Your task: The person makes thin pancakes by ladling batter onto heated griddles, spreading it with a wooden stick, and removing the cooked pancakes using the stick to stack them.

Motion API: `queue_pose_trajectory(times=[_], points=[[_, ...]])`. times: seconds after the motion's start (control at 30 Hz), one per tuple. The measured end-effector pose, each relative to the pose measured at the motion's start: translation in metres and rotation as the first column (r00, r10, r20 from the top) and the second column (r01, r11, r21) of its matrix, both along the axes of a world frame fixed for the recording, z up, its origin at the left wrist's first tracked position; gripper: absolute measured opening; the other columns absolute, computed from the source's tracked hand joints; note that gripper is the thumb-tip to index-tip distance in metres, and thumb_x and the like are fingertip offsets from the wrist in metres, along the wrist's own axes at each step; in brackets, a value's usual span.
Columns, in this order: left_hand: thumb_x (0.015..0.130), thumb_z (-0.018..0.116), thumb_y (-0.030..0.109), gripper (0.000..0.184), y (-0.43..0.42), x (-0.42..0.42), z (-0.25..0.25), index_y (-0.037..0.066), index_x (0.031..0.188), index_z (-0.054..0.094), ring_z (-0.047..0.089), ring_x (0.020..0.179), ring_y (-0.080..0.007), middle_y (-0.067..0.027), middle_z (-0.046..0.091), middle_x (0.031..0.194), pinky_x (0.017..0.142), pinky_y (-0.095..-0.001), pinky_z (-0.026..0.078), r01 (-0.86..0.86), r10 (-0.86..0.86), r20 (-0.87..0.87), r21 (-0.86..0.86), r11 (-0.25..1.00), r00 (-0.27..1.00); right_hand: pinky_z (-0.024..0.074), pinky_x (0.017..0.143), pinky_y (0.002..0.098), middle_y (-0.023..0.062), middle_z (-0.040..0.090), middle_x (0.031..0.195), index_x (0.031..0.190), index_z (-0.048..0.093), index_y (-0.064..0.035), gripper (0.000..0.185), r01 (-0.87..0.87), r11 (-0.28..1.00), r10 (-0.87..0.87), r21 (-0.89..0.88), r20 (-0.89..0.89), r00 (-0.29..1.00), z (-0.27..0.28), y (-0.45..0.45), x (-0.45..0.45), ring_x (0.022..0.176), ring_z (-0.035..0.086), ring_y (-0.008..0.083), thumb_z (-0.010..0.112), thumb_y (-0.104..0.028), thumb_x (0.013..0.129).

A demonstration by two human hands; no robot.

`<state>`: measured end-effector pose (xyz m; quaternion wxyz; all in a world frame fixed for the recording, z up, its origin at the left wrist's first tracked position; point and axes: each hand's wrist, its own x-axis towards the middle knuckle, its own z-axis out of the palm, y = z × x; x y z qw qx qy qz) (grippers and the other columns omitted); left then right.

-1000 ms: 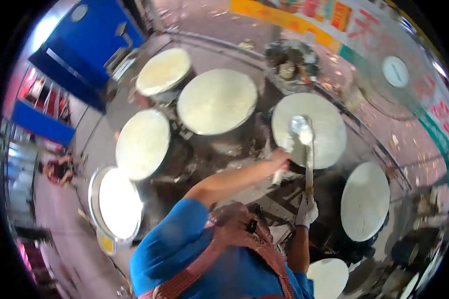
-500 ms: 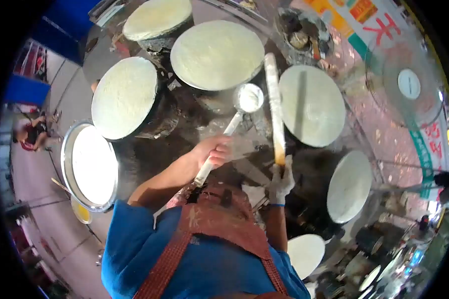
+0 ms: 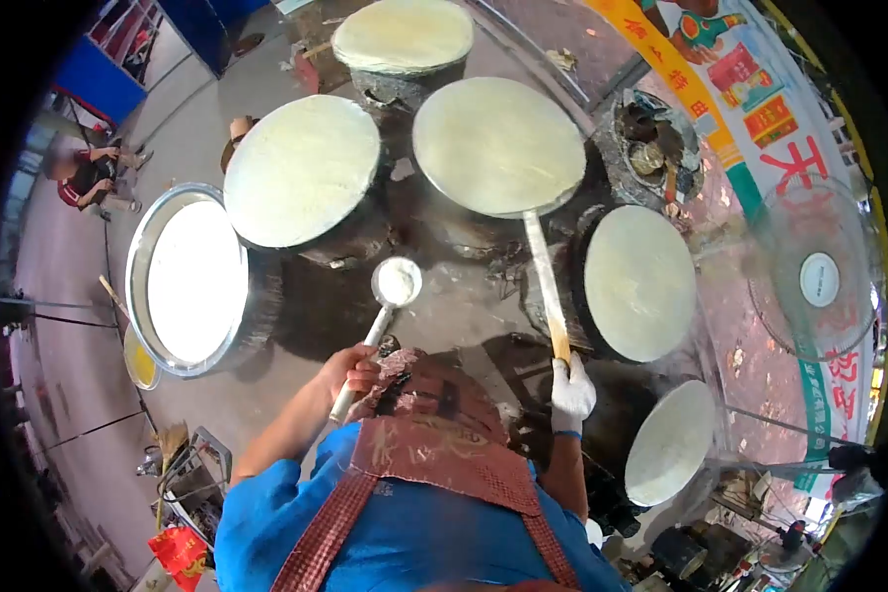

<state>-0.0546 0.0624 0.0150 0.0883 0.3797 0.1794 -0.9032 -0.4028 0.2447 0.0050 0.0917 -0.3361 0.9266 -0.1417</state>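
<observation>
White fills the round, pale-handled ladle [image 3: 398, 283] I see gripped in the bare left hand [image 3: 351, 373]; the white-gloved right hand [image 3: 571, 395] clasps a long, pale flat paddle [image 3: 545, 276], tip at a round cream-topped griddle [image 3: 498, 146].

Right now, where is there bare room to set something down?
The grey ground between the ladle and the flat stick looks bare enough. The pavement left of the metal basin looks bare too, between cables. It's crowded where the basin adjoins the nearest pale disc, and among the clutter at lower right.
</observation>
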Motion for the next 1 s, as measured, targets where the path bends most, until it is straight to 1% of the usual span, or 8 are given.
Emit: queue_pose_trajectory(times=[0.07, 0.4, 0.43, 0.53, 0.7, 0.87, 0.93, 1.0], points=[[0.089, 0.045, 0.019, 0.006, -0.002, 0.026, -0.005, 0.016, 0.094, 0.048, 0.032, 0.035, -0.0055, 0.0011, 0.036, 0.053, 0.027, -0.0183, 0.026, -0.020, 0.019, 0.005, 0.225, 0.974, 1.000, 0.0481, 0.061, 0.0468, 0.0192, 0.063, 0.085, 0.108, 0.059, -0.0107, 0.040, -0.123, 0.992, 0.123, -0.011, -0.057, 0.991, -0.004, -0.004, 0.016, 0.071, 0.060, 0.0387, 0.054, -0.041, 0.083], [0.088, 0.043, 0.018, 0.016, -0.023, 0.092, 0.000, 0.015, 0.103, 0.050, 0.031, 0.035, -0.0057, 0.0012, 0.036, 0.054, 0.027, -0.0191, 0.025, -0.087, 0.086, 0.021, 0.070, 0.994, 0.996, 0.0477, 0.057, 0.0430, 0.0160, 0.063, 0.076, 0.095, 0.055, -0.0099, 0.040, -0.367, 0.925, 0.368, 0.095, 0.006, 0.930, -0.023, -0.240, 0.060, 0.064, 0.061, 0.0317, 0.063, -0.043, 0.074], [0.090, 0.041, 0.020, 0.012, -0.024, 0.094, 0.008, 0.014, 0.094, 0.051, 0.031, 0.035, -0.0054, 0.0013, 0.036, 0.053, 0.026, -0.0192, 0.025, -0.086, 0.084, 0.037, 0.043, 0.995, 0.996, 0.0475, 0.055, 0.0420, 0.0139, 0.061, 0.069, 0.089, 0.055, -0.0100, 0.036, -0.472, 0.882, 0.461, -0.004, -0.206, 0.863, -0.030, -0.263, 0.061, 0.061, 0.061, 0.0299, 0.064, -0.041, 0.074], [0.091, 0.041, 0.022, 0.011, -0.020, 0.119, -0.003, 0.014, 0.088, 0.047, 0.029, 0.035, -0.0053, 0.0010, 0.035, 0.054, 0.026, -0.0182, 0.024, -0.102, 0.107, -0.013, 0.197, 0.975, 0.994, 0.0478, 0.058, 0.0435, 0.0134, 0.059, 0.085, 0.089, 0.055, -0.0110, 0.030, -0.515, 0.857, 0.494, 0.006, -0.292, 0.819, -0.025, -0.324, 0.066, 0.066, 0.061, 0.0302, 0.064, -0.035, 0.073], [0.090, 0.045, 0.022, 0.011, -0.021, 0.139, 0.014, 0.018, 0.100, 0.047, 0.030, 0.036, -0.0055, 0.0009, 0.034, 0.055, 0.028, -0.0185, 0.025, -0.034, 0.034, 0.038, -0.010, 0.999, 0.999, 0.0489, 0.064, 0.0427, 0.0137, 0.059, 0.093, 0.098, 0.057, -0.0104, 0.038, -0.570, 0.810, 0.584, 0.138, -0.279, 0.762, -0.050, -0.372, 0.046, 0.078, 0.062, 0.0295, 0.065, -0.037, 0.071], [0.090, 0.044, 0.018, 0.015, -0.029, 0.157, 0.000, 0.021, 0.104, 0.048, 0.029, 0.037, -0.0065, 0.0013, 0.034, 0.053, 0.028, -0.0190, 0.025, -0.110, 0.127, -0.106, 0.148, 0.983, 0.986, 0.0491, 0.066, 0.0441, 0.0147, 0.062, 0.085, 0.092, 0.058, -0.0069, 0.037, -0.384, 0.913, 0.407, 0.136, -0.305, 0.861, 0.043, -0.389, -0.007, 0.077, 0.063, 0.0293, 0.052, -0.040, 0.078], [0.089, 0.044, 0.019, 0.002, -0.035, 0.157, 0.003, 0.017, 0.090, 0.045, 0.029, 0.036, -0.0068, 0.0014, 0.034, 0.052, 0.028, -0.0195, 0.024, -0.115, 0.128, -0.079, 0.155, 0.981, 0.989, 0.0488, 0.066, 0.0438, 0.0142, 0.062, 0.081, 0.087, 0.058, -0.0089, 0.028, -0.421, 0.903, 0.323, -0.088, -0.508, 0.798, 0.051, -0.405, -0.083, 0.073, 0.062, 0.0317, 0.055, -0.035, 0.077], [0.088, 0.046, 0.021, 0.013, -0.044, 0.153, 0.009, 0.012, 0.079, 0.043, 0.030, 0.036, -0.0069, 0.0014, 0.034, 0.052, 0.028, -0.0197, 0.024, -0.129, 0.130, 0.004, 0.131, 0.983, 0.992, 0.0479, 0.068, 0.0461, 0.0169, 0.063, 0.081, 0.085, 0.057, -0.0065, 0.023, -0.252, 0.964, 0.192, -0.084, -0.434, 0.880, 0.109, -0.414, -0.131, 0.077, 0.061, 0.0341, 0.054, -0.028, 0.076]])
